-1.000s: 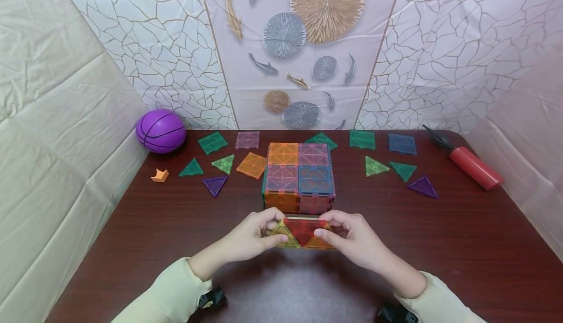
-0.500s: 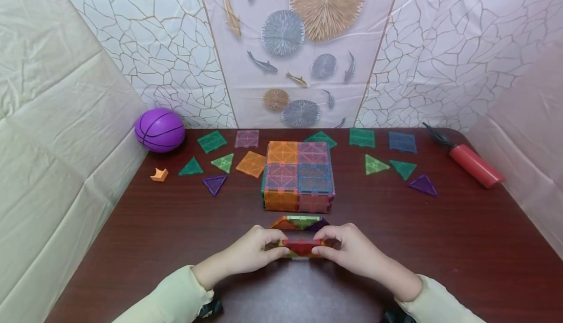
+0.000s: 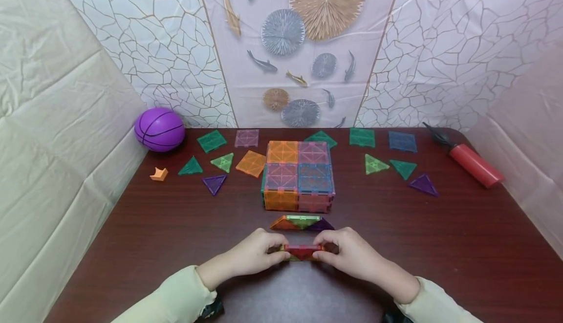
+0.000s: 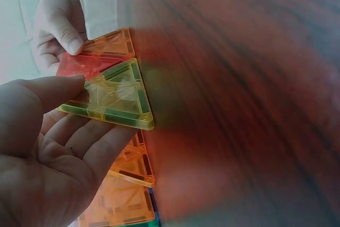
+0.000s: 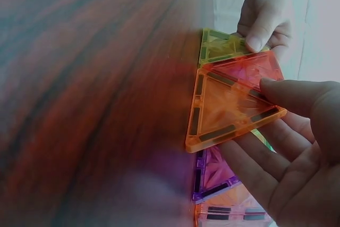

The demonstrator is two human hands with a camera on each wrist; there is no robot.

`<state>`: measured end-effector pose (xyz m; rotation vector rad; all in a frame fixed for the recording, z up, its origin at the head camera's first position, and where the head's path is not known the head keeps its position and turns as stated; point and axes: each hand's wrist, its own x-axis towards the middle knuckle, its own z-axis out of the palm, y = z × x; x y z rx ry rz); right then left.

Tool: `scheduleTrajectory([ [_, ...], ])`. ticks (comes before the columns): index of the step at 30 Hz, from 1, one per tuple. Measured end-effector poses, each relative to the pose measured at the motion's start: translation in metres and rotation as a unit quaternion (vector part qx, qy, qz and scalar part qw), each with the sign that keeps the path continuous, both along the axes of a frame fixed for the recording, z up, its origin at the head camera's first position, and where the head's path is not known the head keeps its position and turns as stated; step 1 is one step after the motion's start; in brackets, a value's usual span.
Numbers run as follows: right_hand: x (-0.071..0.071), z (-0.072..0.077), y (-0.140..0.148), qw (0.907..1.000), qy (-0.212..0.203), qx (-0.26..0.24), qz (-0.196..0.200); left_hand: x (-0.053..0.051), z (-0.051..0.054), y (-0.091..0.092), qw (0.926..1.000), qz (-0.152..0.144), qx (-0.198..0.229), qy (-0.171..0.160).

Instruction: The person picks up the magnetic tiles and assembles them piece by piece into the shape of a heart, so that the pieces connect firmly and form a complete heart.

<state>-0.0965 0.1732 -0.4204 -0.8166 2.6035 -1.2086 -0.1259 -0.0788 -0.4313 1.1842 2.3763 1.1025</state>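
Note:
My left hand (image 3: 259, 252) and right hand (image 3: 354, 253) pinch the two ends of a strip of joined triangular magnetic tiles (image 3: 302, 252), thumbs on the near side and fingers behind. The left end is a yellow triangle tile (image 4: 109, 97), the middle a red triangle tile (image 4: 87, 66), the right end an orange triangle tile (image 5: 228, 111). In both wrist views the strip stands on edge, its lower side at the tabletop. Just beyond it stands a second strip of orange, green and purple triangle tiles (image 3: 302, 223). Behind that is a box built from square magnetic tiles (image 3: 299, 201).
Loose square and triangular tiles lie at the back left, such as a purple triangle (image 3: 214, 184), and at the back right, such as a blue square (image 3: 402, 142). A purple ball (image 3: 160, 130), a small orange piece (image 3: 159, 174) and a red pump (image 3: 476, 165) sit farther out.
Both hands have drawn the yellow-red-orange strip toward me, away from the box, and it now shows more edge-on. The second strip, hidden behind it before, has come into sight.

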Motion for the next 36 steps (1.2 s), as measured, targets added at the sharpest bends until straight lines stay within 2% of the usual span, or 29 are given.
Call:
scheduleTrajectory([
  [3, 0.000, -0.001, 0.000, 1.0000, -0.001, 0.001, -0.001, -0.001, 0.001, -0.001, 0.9999, -0.005, 0.004, -0.008],
  [6, 0.000, -0.001, 0.001, 1.0000, 0.005, 0.003, 0.001, -0.004, 0.006, -0.004, 0.9989, -0.004, 0.017, -0.042],
  [8, 0.000, -0.001, 0.001, 0.9999, 0.009, 0.004, 0.001, -0.008, 0.012, -0.008, 0.9973, 0.004, 0.037, -0.063],
  [11, 0.001, 0.000, 0.001, 0.9999, 0.014, 0.005, 0.001, -0.018, 0.025, -0.017, 0.9943, 0.029, 0.075, -0.070],
  [13, 0.001, 0.000, 0.001, 0.9999, 0.015, 0.006, 0.000, -0.028, 0.032, -0.025, 0.9929, 0.056, 0.096, -0.041],
  [15, 0.001, 0.001, 0.001, 0.9999, 0.015, 0.008, -0.001, -0.040, 0.038, -0.032, 0.9891, 0.095, 0.113, 0.000],
  [18, 0.001, 0.002, 0.002, 0.9999, 0.015, 0.009, 0.000, -0.062, 0.041, -0.042, 0.9758, 0.169, 0.125, 0.058],
  [21, 0.000, 0.002, 0.002, 0.9999, 0.014, 0.008, 0.002, -0.086, 0.039, -0.051, 0.9609, 0.239, 0.119, 0.073],
  [24, 0.000, 0.001, 0.002, 0.9999, 0.013, 0.008, 0.001, -0.110, 0.034, -0.058, 0.9565, 0.275, 0.083, 0.053],
  [27, 0.000, 0.000, 0.002, 0.9999, 0.011, 0.007, -0.001, -0.134, 0.025, -0.062, 0.9606, 0.275, 0.037, 0.024],
  [30, 0.001, -0.002, 0.001, 1.0000, 0.008, 0.003, 0.001, -0.153, 0.015, -0.063, 0.9639, 0.265, 0.014, -0.022],
  [33, 0.002, -0.002, 0.001, 1.0000, 0.002, -0.005, 0.004, -0.166, 0.005, -0.060, 0.9635, 0.262, 0.003, -0.055],
  [36, 0.002, -0.002, 0.001, 0.9999, 0.002, -0.010, 0.006, -0.176, -0.002, -0.054, 0.9644, 0.258, -0.021, -0.056],
])
